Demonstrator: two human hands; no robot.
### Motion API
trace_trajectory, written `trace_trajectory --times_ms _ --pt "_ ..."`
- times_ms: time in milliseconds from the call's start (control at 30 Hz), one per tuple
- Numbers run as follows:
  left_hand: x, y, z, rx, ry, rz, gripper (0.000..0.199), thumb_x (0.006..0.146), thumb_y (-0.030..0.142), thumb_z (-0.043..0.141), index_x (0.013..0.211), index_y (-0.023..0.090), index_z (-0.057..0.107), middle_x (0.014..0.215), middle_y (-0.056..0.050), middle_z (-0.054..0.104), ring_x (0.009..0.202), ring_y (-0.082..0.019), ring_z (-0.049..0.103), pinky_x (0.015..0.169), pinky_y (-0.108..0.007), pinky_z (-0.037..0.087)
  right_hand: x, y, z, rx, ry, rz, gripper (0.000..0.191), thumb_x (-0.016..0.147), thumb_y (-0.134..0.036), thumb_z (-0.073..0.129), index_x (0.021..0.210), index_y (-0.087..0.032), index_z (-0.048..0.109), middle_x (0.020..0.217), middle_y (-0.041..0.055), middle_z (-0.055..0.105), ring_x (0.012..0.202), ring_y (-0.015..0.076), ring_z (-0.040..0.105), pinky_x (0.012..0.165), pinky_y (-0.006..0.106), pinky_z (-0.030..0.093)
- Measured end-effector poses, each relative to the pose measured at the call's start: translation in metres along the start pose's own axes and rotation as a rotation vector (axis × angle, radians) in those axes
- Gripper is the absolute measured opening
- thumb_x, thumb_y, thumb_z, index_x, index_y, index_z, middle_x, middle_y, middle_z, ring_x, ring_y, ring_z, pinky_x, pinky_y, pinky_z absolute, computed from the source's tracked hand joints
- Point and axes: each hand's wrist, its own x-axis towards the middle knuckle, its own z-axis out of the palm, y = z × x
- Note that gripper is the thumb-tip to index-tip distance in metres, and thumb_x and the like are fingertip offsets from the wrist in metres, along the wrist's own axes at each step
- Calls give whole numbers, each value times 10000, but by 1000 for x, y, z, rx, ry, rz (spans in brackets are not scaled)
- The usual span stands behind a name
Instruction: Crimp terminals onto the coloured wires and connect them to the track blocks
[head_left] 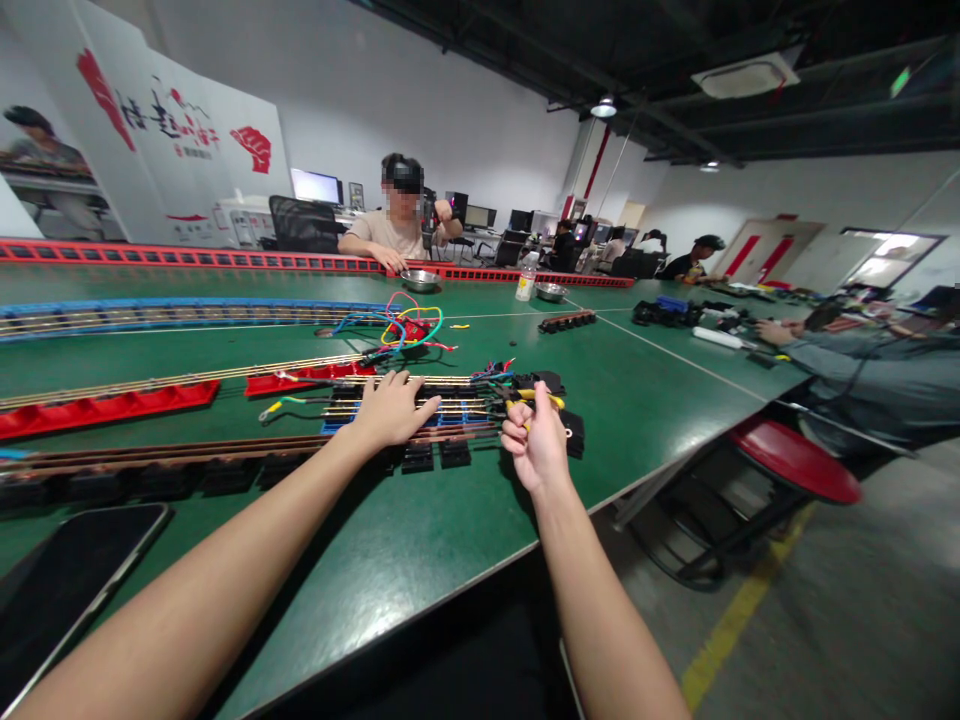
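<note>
Rails (pixel 420 405) lie flat on the green table (pixel 420 540), right under your left hand (pixel 390 408).
Keep your left hand spread wide and pressing down, so the rails do not slide; your right hand (pixel 534 445) is curled tight around the yellow-handled pliers (pixel 534 397), so I think you should hold them steady and bring the tip in slowly by the small wires (pixel 499 372); work near the end of the rails, close to the black blocks (pixel 435 455); your right fingers hide most of the pliers, and I cannot tell what the tip is biting; the wire ends are too small to make out; the phone (pixel 67 590) is cut off at the edge.
</note>
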Motion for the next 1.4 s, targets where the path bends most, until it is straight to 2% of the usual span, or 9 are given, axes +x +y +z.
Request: trace_trajectory --times_ms 133,233,367,633,833,1000,1100,1267,1400 --pt "0 0 0 -5 1 -3 615 940 608 333 1315 178 560 1388 -165 526 1307 -355 443 1055 -555 332 0 2 -5 -301 -48 -57 525 826 -767 411 1079 -308 375 466 -134 440 327 65 329 326 110 168" --pt "0 0 1 -8 -7 -14 623 936 621 332 1317 183 560 1412 -164 509 1322 -358 428 1066 -558 317 -5 -1 -11 -570 -110 -195 533 866 -742 357 1121 -278 411 496 -106 504 368 89 482 344 137 300" --pt "0 1 1 -4 -5 -16 616 940 614 330 1313 181 559 1410 -165 512 1321 -351 430 1063 -556 325 -8 -8 -16 -687 -159 -311 481 921 -675 330 1145 -264 438 530 -99 521 405 87 551 423 163 408" --pt "-1 0 1 4 3 -9 564 960 555 330 1284 165 576 1364 -163 543 1289 -349 457 1056 -558 335 20 -4 -22 -627 -222 -237 519 890 -706 359 1134 -255 437 517 -95 514 407 96 529 345 134 306" --pt "0 1 1 -1 8 -6 558 957 545 332 1286 164 573 1356 -166 545 1285 -354 459 1039 -557 349 20 -2 -18 -439 -211 -143 611 832 -762 397 1155 -250 479 537 -78 508 411 95 470 324 142 256" --pt "0 0 2 -1 14 -1 565 956 544 322 1285 160 573 1351 -168 548 1283 -360 458 1031 -561 353 16 -7 -14 -256 -171 -19 448 779 -574 629 1071 -235 605 503 -99 396 401 57 319 349 133 168" --pt "0 0 2 -5 10 -5 572 954 545 318 1297 159 563 1366 -172 538 1285 -360 457 1033 -560 349 15 -9 -15 -236 -155 -10 446 740 -502 695 1080 -216 653 491 -117 288 412 46 214 365 139 116" --pt "1 0 2 -15 9 -9 572 949 546 319 1293 162 568 1365 -166 542 1286 -349 455 1042 -551 340 13 -4 -14 -446 -166 -64 536 736 -516 685 1146 -171 699 487 -105 274 433 62 188 382 183 145" --pt "0 0 0 -25 4 -9 594 942 579 320 1312 183 563 1376 -155 541 1283 -336 462 1046 -544 338 11 6 -11 -831 -175 -343 457 795 -504 610 1051 -162 771 508 -55 409 485 91 310 484 234 293"
